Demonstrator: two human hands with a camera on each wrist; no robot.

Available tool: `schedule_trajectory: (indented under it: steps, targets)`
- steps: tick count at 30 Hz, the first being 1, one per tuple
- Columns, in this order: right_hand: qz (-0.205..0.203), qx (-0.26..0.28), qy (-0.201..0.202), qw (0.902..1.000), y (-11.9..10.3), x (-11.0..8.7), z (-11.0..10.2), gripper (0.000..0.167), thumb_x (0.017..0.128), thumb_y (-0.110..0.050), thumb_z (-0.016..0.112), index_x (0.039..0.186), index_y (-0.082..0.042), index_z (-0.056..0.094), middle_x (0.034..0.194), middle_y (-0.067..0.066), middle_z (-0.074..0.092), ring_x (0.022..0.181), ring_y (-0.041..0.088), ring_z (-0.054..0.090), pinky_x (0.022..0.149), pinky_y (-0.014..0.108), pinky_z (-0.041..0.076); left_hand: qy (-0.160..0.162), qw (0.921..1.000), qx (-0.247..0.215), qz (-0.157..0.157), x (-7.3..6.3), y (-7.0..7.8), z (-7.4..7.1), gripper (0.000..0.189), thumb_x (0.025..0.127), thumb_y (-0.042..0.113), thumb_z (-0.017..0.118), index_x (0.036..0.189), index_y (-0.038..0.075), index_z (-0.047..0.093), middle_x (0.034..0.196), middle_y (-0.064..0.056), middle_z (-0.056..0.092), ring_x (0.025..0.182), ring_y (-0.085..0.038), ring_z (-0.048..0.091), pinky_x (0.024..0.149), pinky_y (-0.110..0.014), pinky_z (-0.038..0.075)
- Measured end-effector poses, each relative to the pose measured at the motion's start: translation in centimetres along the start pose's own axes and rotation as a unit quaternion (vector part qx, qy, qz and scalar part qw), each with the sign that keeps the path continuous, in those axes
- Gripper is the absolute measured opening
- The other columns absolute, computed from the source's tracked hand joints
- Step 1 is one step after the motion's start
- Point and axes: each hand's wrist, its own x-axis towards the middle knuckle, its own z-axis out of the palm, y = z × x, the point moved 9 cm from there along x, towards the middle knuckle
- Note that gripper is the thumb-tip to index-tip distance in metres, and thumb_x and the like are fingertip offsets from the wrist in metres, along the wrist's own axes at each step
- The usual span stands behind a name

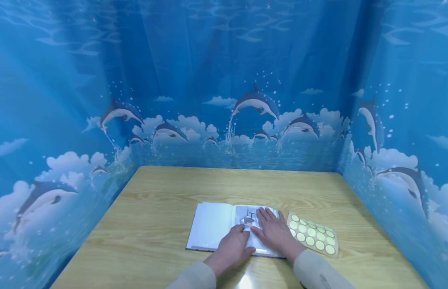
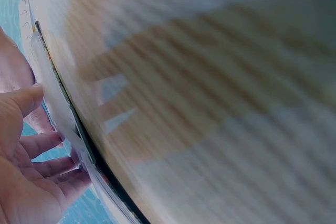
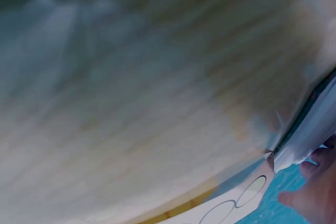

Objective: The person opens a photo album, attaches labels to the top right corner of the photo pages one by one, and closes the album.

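Note:
An open book [image 1: 212, 224] lies on the table, its left page blank white. A grey picture [image 1: 247, 219] shows on the right page, partly covered by the hands. My right hand [image 1: 274, 232] rests flat on that page with its fingers stretched toward the far edge. Nearer the gutter, my left hand [image 1: 234, 245] touches the lower part of the same page, thumb out to the right. In the left wrist view, the fingers of the left hand [image 2: 31, 156] are slightly bent against the page, with nothing between them. The right wrist view shows only part of the right hand [image 3: 315, 195].
A sheet of round pale-yellow stickers [image 1: 311, 233] lies just right of the book, close to the right hand. The wooden table [image 1: 151, 216] is bordered at the back and sides by a blue dolphin-print curtain [image 1: 209, 152].

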Motion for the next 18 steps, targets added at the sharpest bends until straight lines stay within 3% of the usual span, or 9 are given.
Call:
schedule_trajectory:
  steps: [9, 18]
  targets:
    - [-0.002, 0.005, 0.004, 1.0, 0.34, 0.09, -0.1, 0.069, 0.102, -0.052, 0.042, 0.148, -0.001, 0.042, 0.154, 0.019, 0.037, 0.143, 0.039, 0.031, 0.114, 0.066, 0.017, 0.01, 0.9998, 0.006, 0.014, -0.17, 0.29, -0.48, 0.053, 0.091, 0.041, 0.069, 0.126, 0.002, 0.064, 0.139, -0.018, 0.054, 0.129, -0.03, 0.05, 0.106, -0.037, 0.045]
    - [0.006, 0.006, 0.005, 1.0, 0.69, 0.61, 0.14, 0.07, 0.102, -0.055, 0.039, 0.149, -0.003, 0.042, 0.156, 0.019, 0.034, 0.144, 0.039, 0.028, 0.115, 0.066, 0.015, 0.005, 1.0, 0.004, 0.007, -0.22, 0.26, -0.48, 0.053, 0.091, 0.041, 0.069, 0.126, 0.002, 0.064, 0.14, -0.018, 0.053, 0.13, -0.03, 0.049, 0.107, -0.037, 0.044]
